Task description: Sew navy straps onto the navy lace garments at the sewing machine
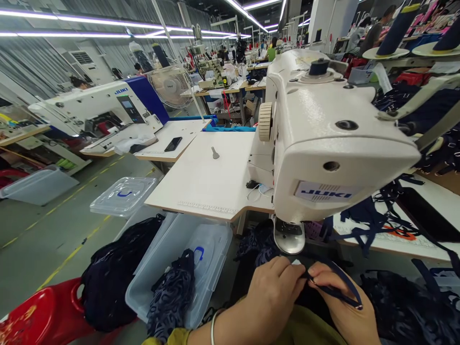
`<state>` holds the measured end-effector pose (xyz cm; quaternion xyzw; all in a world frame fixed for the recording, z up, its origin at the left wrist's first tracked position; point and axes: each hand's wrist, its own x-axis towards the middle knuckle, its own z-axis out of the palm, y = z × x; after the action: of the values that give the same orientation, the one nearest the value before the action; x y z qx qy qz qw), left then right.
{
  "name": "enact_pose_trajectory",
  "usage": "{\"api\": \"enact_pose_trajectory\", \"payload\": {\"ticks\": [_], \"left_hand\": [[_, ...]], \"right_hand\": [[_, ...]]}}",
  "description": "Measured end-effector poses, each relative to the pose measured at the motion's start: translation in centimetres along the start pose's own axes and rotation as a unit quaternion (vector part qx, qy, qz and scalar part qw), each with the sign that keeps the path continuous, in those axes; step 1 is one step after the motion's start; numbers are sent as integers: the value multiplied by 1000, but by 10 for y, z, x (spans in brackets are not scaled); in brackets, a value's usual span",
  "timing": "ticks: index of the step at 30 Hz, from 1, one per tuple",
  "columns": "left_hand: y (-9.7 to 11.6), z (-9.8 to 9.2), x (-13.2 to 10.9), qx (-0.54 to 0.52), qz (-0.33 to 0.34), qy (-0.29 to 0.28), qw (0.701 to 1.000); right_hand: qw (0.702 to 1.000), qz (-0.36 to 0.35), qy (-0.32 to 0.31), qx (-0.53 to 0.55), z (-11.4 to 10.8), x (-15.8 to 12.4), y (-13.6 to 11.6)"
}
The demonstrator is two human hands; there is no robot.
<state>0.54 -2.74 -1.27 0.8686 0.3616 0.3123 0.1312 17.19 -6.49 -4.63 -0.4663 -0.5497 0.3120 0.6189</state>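
Observation:
My left hand [271,292] is closed in a pinch, its fingertips close to those of my right hand, and a small white piece shows above them. My right hand [332,292] pinches a narrow navy strap [347,282], which loops over its back and carries a small metal-looking piece at the bend. Both hands are just below the rounded metal end of the white sewing machine [289,235]. What exactly lies between the left fingertips is partly hidden, but the dark strap runs into them.
A clear plastic bin [215,268] holds dark patterned fabric at lower left, beside a red stool [46,311]. On the white table [201,177] lies a small grey flat piece [214,153]. Navy straps [373,215] and a black phone-like slab [429,215] lie at right.

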Motion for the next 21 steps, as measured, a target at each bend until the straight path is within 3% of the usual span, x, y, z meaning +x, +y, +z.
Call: {"api": "enact_pose_trajectory", "payload": {"ticks": [10, 15, 18, 21], "left_hand": [[-6, -1, 1, -61, -45, -32, 997], [-7, -7, 6, -102, -88, -79, 988], [-7, -18, 18, -73, -101, -114, 986], [-11, -27, 33, 10, -89, -116, 989]], "right_hand": [[999, 32, -24, -11, -2, 4, -3], [990, 124, -44, -52, -2, 13, -7], [976, 186, -64, -94, 1, 26, -11], [970, 190, -66, -137, 8, 39, -11]]}}
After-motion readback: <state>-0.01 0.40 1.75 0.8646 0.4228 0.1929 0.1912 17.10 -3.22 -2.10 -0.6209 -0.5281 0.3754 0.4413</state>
